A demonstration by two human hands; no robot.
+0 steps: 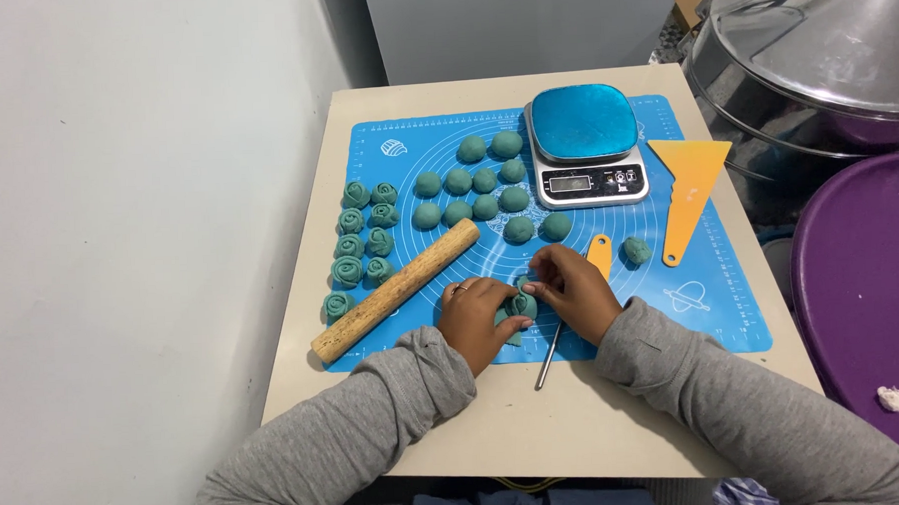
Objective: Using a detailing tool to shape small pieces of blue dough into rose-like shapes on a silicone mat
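Note:
Both hands meet over the front middle of a blue silicone mat (731, 312). My left hand (475, 319) and my right hand (575, 290) pinch a rolled piece of teal dough (520, 305) between their fingertips; it looks like a small rose. Several finished dough roses (363, 245) stand in two columns at the mat's left. Several smooth teal dough balls (485, 187) lie in rows at the mat's middle, and one lone ball (636, 250) sits to the right of my right hand.
A wooden rolling pin (396, 289) lies diagonally left of my hands. A kitchen scale (585, 143) stands at the back, an orange scraper (689, 194) beside it. A thin metal tool (549, 357) and a yellow handle (599, 254) lie near my right hand. Steel lid and purple tub at right.

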